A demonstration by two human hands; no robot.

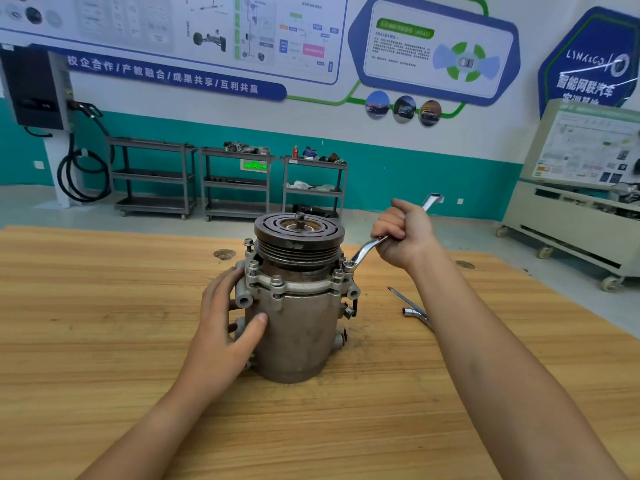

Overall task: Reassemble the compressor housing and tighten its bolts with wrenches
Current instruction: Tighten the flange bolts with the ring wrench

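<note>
A grey metal compressor (298,327) stands upright on the wooden table (104,323), its grooved pulley on top and several flange bolts (276,280) round the housing joint. My left hand (227,317) lies against the housing's left side, fingers spread and thumb on the front wall. My right hand (403,233) grips the shank of a chrome ring wrench (367,249). The wrench's lower ring sits on the bolt at the flange's right side (348,266); its other end sticks up past my fist.
A second chrome wrench (412,308) lies on the table right of the compressor, partly under my right forearm. Beyond the table stand three grey shelf carts (235,181), a charging unit with cable at left, and a wheeled training bench (571,216) at right.
</note>
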